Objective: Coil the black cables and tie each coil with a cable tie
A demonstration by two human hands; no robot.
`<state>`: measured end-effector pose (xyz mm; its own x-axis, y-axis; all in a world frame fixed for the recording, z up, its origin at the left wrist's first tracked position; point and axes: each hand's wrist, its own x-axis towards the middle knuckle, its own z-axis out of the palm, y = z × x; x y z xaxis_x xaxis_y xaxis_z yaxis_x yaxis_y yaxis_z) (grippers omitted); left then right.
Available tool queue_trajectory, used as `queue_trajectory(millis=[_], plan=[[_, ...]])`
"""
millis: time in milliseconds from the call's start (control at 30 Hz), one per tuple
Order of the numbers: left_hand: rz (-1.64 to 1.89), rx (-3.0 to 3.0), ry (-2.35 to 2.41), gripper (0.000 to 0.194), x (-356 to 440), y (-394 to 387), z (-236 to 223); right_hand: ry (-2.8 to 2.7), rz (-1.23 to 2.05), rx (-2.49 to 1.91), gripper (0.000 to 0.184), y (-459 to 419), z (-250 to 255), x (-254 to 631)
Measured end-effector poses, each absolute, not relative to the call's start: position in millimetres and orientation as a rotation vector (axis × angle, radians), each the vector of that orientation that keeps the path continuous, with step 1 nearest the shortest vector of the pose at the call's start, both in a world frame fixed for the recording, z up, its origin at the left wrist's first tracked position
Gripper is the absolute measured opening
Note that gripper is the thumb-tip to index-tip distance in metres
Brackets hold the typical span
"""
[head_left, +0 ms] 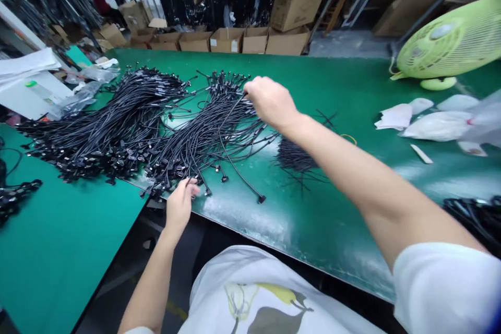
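Right grip (pixel 271 100) holds cable (pixel 223 147); box label (pixel 234 46) illegible.

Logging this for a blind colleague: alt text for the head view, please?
A person's right hand holds a black cable by a pile of similar cables on a green table, with the left hand at the pile's near edge.

- Before you is a table (pixel 336 81), with a left heap of cables (pixel 121 104) and a right heap of cables (pixel 191 133) side by side on it.
- Your left hand (pixel 180 204) is at the right heap's near end, your right hand (pixel 272 102) at its far end.
- Right of that heap, partly under your right forearm, lies a bundle of ties (pixel 294 156).
- Farther right lies a bag (pixel 436 126); a fan (pixel 450 39) is behind it.
- Boxes (pixel 195 42) stand in a row behind the table.
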<state>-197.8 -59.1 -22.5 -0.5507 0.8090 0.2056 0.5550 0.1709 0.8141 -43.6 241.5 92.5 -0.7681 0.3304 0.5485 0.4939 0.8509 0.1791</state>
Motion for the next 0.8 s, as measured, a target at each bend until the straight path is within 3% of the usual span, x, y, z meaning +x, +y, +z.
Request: queue_trajectory(millis=[167, 300, 400, 500, 633, 800], plan=[[1.777, 0.795, 1.231, 0.021, -205.2, -70.5, 44.3, -2.561, -0.440, -0.772, 0.036, 254.7, 121.2, 0.6], [1.923, 0.782, 0.593, 0.020, -212.0, -76.2, 91.0, -2.674, -0.112, -0.859, 0.027, 245.7, 96.4, -2.7], [2.078, 0.982, 0.687, 0.025, -206.0, -76.5, 113.1, -2.875, 0.343, -0.705, 0.023, 230.8, 83.1, -13.2], [2.267, 1.019, 0.992, 0.032, -201.9, -79.4, 120.8, -2.536, 0.587, -0.467, 0.036, 217.9, 98.6, -14.5], [2.263, 0.708, 0.905, 0.039, -218.7, -98.6, 121.1, -2.173, 0.327, -0.637, 0.053, 223.7, 143.2, 8.7], [2.266, 0.742, 1.116, 0.028, -232.1, -104.6, 111.3, -2.698, -0.233, -0.915, 0.029, 206.5, 132.3, 54.2]])
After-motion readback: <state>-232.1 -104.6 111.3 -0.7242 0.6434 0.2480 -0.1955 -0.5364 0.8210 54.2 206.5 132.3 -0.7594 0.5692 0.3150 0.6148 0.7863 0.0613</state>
